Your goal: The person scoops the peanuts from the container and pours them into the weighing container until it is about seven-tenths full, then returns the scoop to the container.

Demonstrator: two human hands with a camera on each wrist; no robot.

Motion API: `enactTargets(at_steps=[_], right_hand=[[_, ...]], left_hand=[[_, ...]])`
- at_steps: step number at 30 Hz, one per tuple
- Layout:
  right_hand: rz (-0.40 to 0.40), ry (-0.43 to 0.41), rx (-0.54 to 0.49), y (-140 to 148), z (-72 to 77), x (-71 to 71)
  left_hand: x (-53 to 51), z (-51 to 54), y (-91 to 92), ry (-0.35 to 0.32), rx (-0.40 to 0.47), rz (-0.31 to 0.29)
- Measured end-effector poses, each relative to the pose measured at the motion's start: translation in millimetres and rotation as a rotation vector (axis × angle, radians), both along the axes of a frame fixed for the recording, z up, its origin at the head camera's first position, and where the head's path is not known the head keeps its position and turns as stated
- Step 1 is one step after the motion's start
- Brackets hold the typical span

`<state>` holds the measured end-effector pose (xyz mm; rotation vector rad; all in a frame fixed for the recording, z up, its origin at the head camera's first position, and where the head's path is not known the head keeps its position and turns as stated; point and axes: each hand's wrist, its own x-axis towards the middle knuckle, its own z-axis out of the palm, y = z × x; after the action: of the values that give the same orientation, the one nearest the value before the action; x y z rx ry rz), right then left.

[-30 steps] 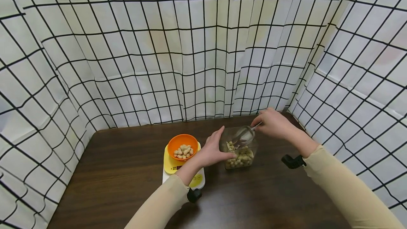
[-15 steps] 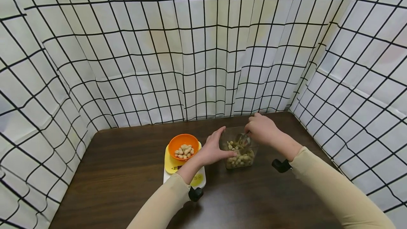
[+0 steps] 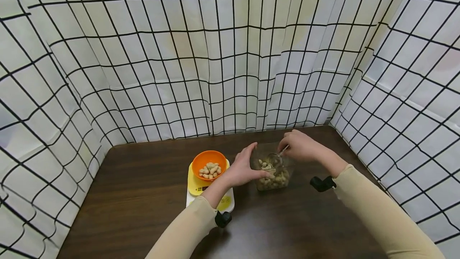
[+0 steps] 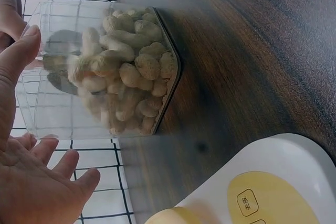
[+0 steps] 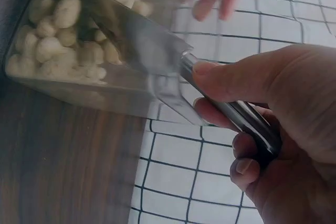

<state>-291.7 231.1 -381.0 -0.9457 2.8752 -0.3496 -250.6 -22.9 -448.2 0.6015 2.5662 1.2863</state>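
A clear plastic container [image 3: 265, 148] stands on the table, partly filled with peanuts in their shells [image 4: 142, 66]. My left hand [image 3: 242, 171] holds its left side, thumb at the near edge and fingers spread along the far one. With my right hand [image 3: 302, 146] I grip the handle of a metal scoop [image 5: 157, 45], thumb on top and fingers curled beneath. The scoop's bowl is down inside the container among the peanuts. How many nuts it carries is hard to make out through the plastic.
Left of the container, a yellow and white kitchen scale [image 3: 225, 203] bears an orange bowl [image 3: 197, 165] with several peanuts inside. My left forearm passes over part of the scale. White grid-patterned curtains [image 3: 223, 71] enclose the back and sides of the brown table [image 3: 143, 195].
My right hand has moved left and pushed the scoop down into the peanuts; in the last half second its handle shows more again. The left hand has kept its hold on the container.
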Motion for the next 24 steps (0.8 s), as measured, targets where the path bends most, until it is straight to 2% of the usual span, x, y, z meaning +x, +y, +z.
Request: enactTargets(at_steps=[5, 11, 24], right_hand=[[-0.010, -0.077, -0.097, 9, 5.8, -3.0], [-0.053, -0.179, -0.160, 20, 4.9, -7.4], [-0.117, -0.289, -0.264, 33, 6.2, -15.2]], left_hand=[[0.2, -0.4, 0.2, -0.010, 0.010, 0.005], [0.5, 0.1, 0.4, -0.017, 0.018, 0.003], [0.8, 1.2, 1.8, -0.017, 0.025, 0.019]])
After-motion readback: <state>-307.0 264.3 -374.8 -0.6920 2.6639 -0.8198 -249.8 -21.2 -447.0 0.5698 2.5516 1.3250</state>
